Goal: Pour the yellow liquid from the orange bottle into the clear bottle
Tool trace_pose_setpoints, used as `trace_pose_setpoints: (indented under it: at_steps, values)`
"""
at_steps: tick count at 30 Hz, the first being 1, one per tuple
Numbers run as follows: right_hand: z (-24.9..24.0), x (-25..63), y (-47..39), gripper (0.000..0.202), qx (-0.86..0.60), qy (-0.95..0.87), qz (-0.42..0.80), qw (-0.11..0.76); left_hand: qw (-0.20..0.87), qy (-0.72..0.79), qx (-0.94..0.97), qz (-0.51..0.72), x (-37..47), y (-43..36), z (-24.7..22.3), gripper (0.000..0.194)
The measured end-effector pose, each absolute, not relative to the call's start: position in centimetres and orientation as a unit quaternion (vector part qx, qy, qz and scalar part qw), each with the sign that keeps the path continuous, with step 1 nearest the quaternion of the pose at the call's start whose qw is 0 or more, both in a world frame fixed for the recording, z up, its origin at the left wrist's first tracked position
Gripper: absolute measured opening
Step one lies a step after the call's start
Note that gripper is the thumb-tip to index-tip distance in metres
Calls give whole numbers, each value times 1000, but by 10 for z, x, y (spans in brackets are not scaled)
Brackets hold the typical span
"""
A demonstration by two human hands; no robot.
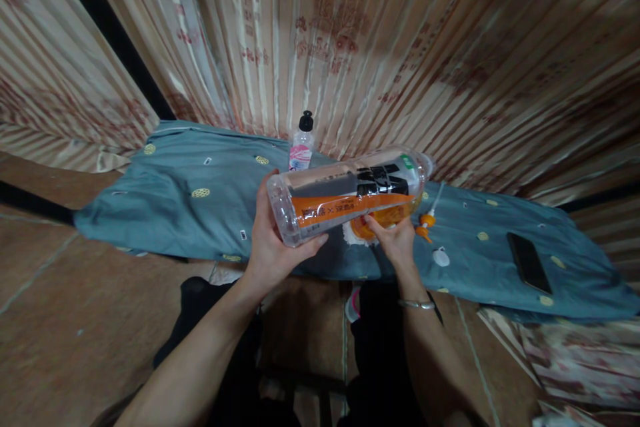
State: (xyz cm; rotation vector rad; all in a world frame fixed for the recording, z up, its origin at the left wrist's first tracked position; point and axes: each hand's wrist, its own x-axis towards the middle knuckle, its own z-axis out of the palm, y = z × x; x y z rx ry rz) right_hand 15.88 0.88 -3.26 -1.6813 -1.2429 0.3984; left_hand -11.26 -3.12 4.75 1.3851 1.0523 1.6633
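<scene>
A large clear plastic bottle (345,197) with an orange and black label lies tilted across the view, its neck pointing right and slightly up. My left hand (280,233) is wrapped round its base end. Below its neck end, my right hand (393,237) grips a bottle with amber liquid (387,216), mostly hidden behind the large bottle. Whether the two bottle mouths touch cannot be seen. A white tissue-like piece (354,236) lies under the amber bottle. To the right of my right hand rest an orange pump head (426,224) with its tube and a white round cap (441,257).
A long narrow surface under a teal cloth (200,173) runs across the view. On it stands a clear bottle with a black cap (301,147), behind the large bottle. A black phone (529,262) lies at the right. Pleated curtains (330,33) hang behind.
</scene>
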Motion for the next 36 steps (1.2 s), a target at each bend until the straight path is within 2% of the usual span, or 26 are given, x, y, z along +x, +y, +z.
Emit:
trace_pose_setpoints:
  at_steps: [16,36]
  values:
    - [-38,161,10,74,-679,-524,148,493,346,404,542,651,-113,-31,46,108]
    - [-37,161,10,70,-666,-526,171,501,388,399,517,651,-112,-31,48,112]
